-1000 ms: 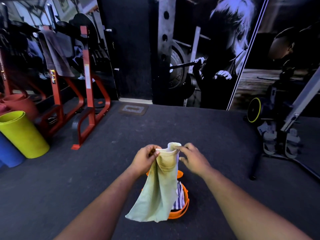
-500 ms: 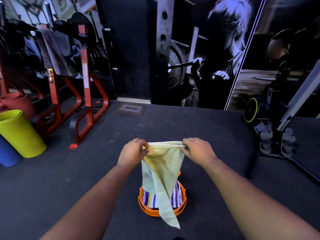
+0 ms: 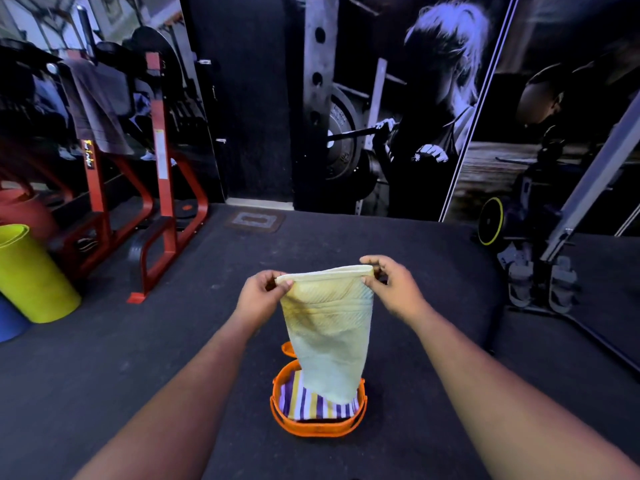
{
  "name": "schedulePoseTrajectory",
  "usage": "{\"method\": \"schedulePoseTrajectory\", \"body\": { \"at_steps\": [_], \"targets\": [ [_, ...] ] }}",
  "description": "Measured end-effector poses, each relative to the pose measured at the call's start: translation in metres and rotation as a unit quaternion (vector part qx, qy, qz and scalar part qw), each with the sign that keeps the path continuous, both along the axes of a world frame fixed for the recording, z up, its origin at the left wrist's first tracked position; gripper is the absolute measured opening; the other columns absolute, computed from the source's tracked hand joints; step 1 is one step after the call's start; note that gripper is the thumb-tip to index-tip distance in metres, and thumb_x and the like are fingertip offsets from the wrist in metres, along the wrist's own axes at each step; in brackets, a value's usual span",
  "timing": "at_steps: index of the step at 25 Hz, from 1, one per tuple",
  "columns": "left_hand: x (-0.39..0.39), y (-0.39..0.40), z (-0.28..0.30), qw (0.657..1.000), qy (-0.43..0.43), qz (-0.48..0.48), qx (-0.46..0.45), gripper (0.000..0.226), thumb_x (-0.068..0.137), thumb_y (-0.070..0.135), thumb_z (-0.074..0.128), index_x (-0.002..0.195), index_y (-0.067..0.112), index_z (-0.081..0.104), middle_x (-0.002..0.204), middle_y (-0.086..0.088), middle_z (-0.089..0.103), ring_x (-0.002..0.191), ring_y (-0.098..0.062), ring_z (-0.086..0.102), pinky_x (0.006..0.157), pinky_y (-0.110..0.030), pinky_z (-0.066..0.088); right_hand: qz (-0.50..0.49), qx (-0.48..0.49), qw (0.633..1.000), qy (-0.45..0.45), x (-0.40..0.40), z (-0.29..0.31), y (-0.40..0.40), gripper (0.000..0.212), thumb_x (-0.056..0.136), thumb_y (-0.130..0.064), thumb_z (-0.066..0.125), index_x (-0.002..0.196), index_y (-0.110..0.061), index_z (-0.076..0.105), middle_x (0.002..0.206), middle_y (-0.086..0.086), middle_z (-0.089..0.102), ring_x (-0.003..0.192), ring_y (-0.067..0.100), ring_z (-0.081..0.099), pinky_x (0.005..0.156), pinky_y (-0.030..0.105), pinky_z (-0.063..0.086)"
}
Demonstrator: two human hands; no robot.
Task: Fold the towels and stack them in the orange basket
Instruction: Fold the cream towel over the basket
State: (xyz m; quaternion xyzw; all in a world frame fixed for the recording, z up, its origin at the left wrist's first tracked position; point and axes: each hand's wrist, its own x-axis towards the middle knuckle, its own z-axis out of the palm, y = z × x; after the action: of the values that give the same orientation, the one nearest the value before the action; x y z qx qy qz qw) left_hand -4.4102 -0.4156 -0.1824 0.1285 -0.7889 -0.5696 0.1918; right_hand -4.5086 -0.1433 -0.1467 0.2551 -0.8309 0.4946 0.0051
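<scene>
Hanging from both pinching grips, left hand and right hand, pale towel over orange basket.

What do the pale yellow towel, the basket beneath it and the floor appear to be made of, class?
Pale yellow towel: soft woven cloth, probably cotton; it drapes limply and shows a ribbed diagonal weave.
Orange basket: likely moulded plastic; smooth, slightly glossy rim of even colour.
Floor: looks like matte dark rubber matting or carpet; too dim to tell which.
</scene>
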Motion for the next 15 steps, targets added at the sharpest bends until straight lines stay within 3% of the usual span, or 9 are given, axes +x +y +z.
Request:
{"method": "schedulePoseTrajectory", "body": {
  "at_steps": [2,5,8,10,11,13,15],
  "targets": [
    [-0.001,0.001,0.005,0.997,0.008,-0.014,0.069,0.006,0.098,0.019,0.067,0.099,0.013,0.067,0.084,0.004,0.070,0.080,-0.011,0.064,0.075,-0.035,0.051,0.021,-0.080,0.995,-0.051,0.004,0.007,-0.004,0.031,0.090,-0.002,0.072,0.120,-0.011,0.069,0.101,-0.001,0.072,0.089,0.008,0.066,0.082,0.024,0.053],
    [-0.002,0.012,0.025,0.987,0.035,-0.042,0.149,0.016,0.101,0.024,0.064,0.106,0.009,0.064,0.092,-0.007,0.073,0.084,-0.022,0.067,0.078,-0.047,0.055,0.031,-0.235,0.959,-0.155,0.011,0.009,-0.004,0.042,0.088,-0.003,0.074,0.127,-0.011,0.063,0.110,0.001,0.074,0.100,0.007,0.069,0.084,0.022,0.056],
    [-0.005,0.026,0.066,0.962,0.103,-0.064,0.245,0.016,0.101,0.022,0.063,0.110,0.008,0.063,0.102,-0.013,0.074,0.091,-0.026,0.071,0.080,-0.044,0.060,0.060,-0.160,0.958,-0.228,0.025,-0.016,-0.012,0.034,0.085,-0.003,0.077,0.117,-0.009,0.067,0.105,0.000,0.076,0.106,0.022,0.070,0.081,0.023,0.059],
    [-0.001,0.025,0.078,0.946,0.113,-0.080,0.293,0.034,0.096,0.028,0.068,0.122,0.008,0.058,0.113,-0.014,0.073,0.098,-0.027,0.073,0.081,-0.043,0.061,0.032,-0.196,0.949,-0.245,0.032,-0.022,-0.023,0.026,0.090,-0.006,0.073,0.116,-0.003,0.069,0.106,0.010,0.077,0.106,0.032,0.071,0.091,0.040,0.059],
    [0.005,0.021,0.070,0.954,0.075,-0.084,0.277,0.046,0.091,0.032,0.074,0.127,0.011,0.055,0.119,-0.012,0.072,0.102,-0.026,0.072,0.082,-0.043,0.061,0.015,-0.232,0.938,-0.257,0.032,-0.019,-0.029,0.028,0.091,-0.008,0.071,0.118,-0.001,0.067,0.109,0.014,0.076,0.106,0.033,0.071,0.094,0.046,0.058],
    [0.028,0.016,0.028,0.961,-0.050,-0.122,0.243,0.059,0.080,0.027,0.085,0.129,0.011,0.058,0.124,-0.015,0.071,0.103,-0.026,0.072,0.083,-0.042,0.059,0.012,-0.287,0.919,-0.270,0.029,-0.009,-0.034,0.030,0.092,-0.007,0.069,0.120,0.003,0.064,0.113,0.019,0.074,0.105,0.033,0.071,0.092,0.045,0.058],
    [0.050,0.019,-0.004,0.949,-0.145,-0.174,0.221,0.045,0.074,0.017,0.083,0.114,0.002,0.070,0.116,-0.022,0.072,0.096,-0.029,0.072,0.082,-0.039,0.058,-0.001,-0.315,0.908,-0.277,0.024,0.005,-0.033,0.030,0.093,-0.007,0.069,0.120,0.003,0.064,0.113,0.021,0.073,0.103,0.033,0.071,0.087,0.041,0.060]
  ]
}}
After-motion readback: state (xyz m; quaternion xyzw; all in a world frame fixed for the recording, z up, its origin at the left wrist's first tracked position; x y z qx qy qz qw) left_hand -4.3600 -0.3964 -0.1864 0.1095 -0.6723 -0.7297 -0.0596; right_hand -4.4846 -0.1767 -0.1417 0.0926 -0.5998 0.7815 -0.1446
